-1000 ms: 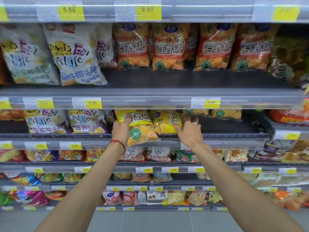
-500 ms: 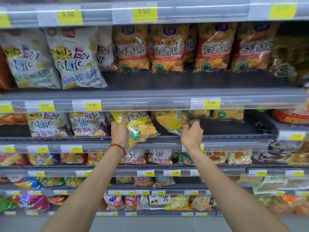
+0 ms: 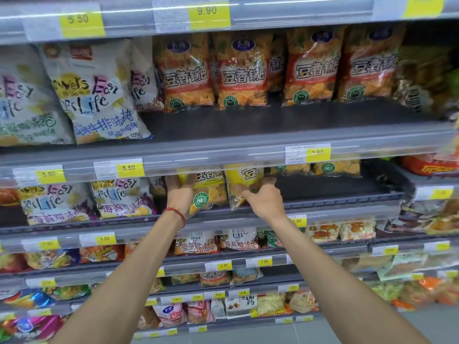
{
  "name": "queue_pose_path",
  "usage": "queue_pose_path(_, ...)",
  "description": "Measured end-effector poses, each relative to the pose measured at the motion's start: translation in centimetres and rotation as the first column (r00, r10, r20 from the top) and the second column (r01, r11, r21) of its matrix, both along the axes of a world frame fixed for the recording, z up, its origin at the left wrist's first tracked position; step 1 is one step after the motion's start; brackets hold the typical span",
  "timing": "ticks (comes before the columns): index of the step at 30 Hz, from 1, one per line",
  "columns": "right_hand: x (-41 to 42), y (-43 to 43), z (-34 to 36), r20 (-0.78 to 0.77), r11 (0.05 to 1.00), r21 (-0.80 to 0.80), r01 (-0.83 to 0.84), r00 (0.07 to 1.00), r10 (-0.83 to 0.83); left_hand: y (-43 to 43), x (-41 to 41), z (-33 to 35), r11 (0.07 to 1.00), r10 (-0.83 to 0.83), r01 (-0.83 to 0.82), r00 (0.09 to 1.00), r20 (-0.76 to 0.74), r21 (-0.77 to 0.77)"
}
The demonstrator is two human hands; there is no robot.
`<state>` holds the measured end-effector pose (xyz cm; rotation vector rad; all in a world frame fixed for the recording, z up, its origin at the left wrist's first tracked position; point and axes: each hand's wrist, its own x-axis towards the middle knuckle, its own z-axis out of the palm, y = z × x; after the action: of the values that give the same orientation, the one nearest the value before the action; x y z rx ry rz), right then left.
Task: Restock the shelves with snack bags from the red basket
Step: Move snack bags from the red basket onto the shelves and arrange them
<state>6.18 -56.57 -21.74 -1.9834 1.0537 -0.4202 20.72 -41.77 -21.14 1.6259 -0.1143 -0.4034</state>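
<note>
Shop aisle: grey shelves stocked with snack packets. Middle shelf: left yellow bag and right yellow bag stand side by side. Left hand, fingers grasp the left yellow bag. Right hand, fingers pinch the right yellow bag. Red cord on left wrist.

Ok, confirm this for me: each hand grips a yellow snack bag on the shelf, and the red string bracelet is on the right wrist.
Wrong wrist: the head view shows the red string bracelet on the left wrist. The rest holds: left hand grips the left yellow bag, right hand the right yellow bag, on the shelf.
</note>
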Motion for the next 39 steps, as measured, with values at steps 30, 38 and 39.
queue_pose_path(30,1.9,0.9,-2.3,0.057,0.961,-0.265,0.076,0.996,-0.063,1.3,1.5,-2.5,0.889,-0.226,0.036,0.901,0.369,0.457)
queue_pose_path(38,2.3,2.2,-2.6,0.062,0.854,-0.473,0.216,0.975,-0.212,1.4,1.6,-2.3,0.867,-0.267,0.054,0.890,0.369,0.495)
queue_pose_path(39,2.2,2.2,-2.6,0.052,0.849,-0.483,0.213,0.975,-0.214,1.4,1.5,-2.1,0.862,-0.267,0.049,0.889,0.371,0.504)
